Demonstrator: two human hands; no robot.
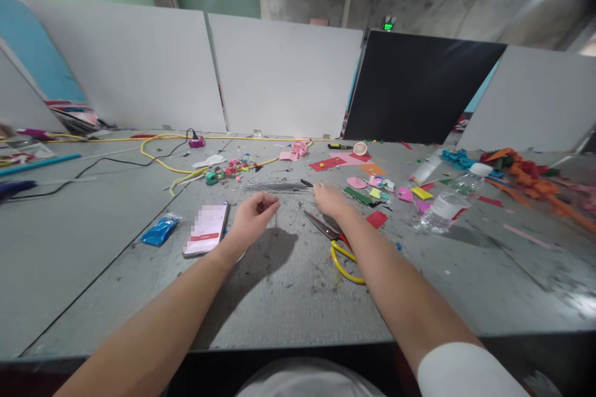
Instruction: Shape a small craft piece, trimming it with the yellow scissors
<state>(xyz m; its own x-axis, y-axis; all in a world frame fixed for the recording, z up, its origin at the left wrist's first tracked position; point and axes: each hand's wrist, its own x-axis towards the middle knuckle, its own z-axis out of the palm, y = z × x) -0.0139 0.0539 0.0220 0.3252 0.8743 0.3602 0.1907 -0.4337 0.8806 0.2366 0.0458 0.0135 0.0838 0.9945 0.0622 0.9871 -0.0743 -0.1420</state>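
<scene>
My left hand (254,216) hovers just above the grey table (288,285), fingers curled together and pinching something small and thin that I cannot make out. My right hand (328,198) rests palm down on the table, its fingertips at the end of a bundle of thin dark wires (272,187). Yellow-handled scissors (336,247) lie shut on the table right under my right forearm. A phone (206,229) with a lit screen lies just left of my left hand.
A blue packet (159,230) lies left of the phone. A clear plastic bottle (444,206) lies on its side at the right. Coloured foam scraps (367,183), a yellow cable (162,161) and orange balloons (531,177) spread across the back. White boards (284,74) stand behind.
</scene>
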